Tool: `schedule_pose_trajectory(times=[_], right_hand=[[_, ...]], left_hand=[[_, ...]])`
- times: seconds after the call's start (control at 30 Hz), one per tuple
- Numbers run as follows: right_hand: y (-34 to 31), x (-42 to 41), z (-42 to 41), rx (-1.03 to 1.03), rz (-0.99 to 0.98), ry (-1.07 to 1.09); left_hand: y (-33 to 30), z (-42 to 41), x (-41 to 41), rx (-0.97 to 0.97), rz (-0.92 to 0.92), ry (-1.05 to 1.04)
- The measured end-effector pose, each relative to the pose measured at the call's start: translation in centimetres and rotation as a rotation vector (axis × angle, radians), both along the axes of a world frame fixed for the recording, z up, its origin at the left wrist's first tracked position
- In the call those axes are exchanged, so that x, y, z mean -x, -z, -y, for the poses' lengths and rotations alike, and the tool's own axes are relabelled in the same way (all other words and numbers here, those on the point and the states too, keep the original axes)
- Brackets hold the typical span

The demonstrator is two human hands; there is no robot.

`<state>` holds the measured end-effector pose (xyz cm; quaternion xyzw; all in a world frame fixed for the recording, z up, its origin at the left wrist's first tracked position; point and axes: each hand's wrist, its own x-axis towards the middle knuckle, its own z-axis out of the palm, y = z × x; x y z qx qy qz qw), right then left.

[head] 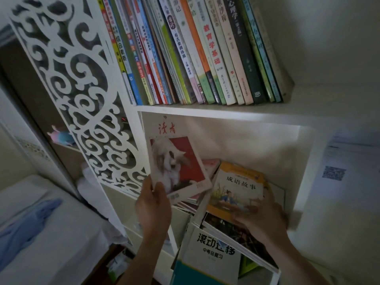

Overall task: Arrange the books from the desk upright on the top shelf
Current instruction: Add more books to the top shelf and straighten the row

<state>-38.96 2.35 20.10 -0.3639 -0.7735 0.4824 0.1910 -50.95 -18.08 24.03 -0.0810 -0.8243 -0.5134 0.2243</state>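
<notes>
1. The room is dim and the colours look muted.
2. The brightest patch falls on the lower shelf's back wall (257,145).
3. Wide-angle distortion bends the fretwork panel (67,79) and tilts the books (195,50).
4. The hands (261,217) and the wall sheet (337,165) are blurred; the corners fall into shadow.

light: dim, brightest inside the lower shelf bay
wall: plain off-white wall (339,48) on right
furniture: white shelving unit (216,112) with white carved scroll-pattern side panel (78,85)
left: white bed surface (41,233), crumpled blue cloth (26,227) lying on it
</notes>
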Motion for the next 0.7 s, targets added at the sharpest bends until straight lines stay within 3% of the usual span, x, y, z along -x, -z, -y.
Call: schedule_pose_trajectory(times=[0.27,0.37,0.43,0.57,0.7], right_hand=[[-1.0,0.5,0.4,0.372,-0.286,0.087],[-3.0,1.4,1.9,0.381,-0.402,0.043],[-4.4,3.1,3.3,0.274,-0.432,0.024],[-6.0,8.5,5.5,0.069,-0.252,0.016],[-5.3,12.0,5.7,-0.167,0.170,-0.089]], left_hand=[[-0.8,8.3,-3.4,-0.082,0.063,-0.091],[0.1,10.9,-3.7,-0.066,0.110,-0.083],[0.7,12.0,-3.8,-0.068,0.134,-0.091],[1.8,13.8,-4.1,-0.079,0.162,-0.092],[2.2,15.3,-4.6,-0.055,0.176,-0.082]])
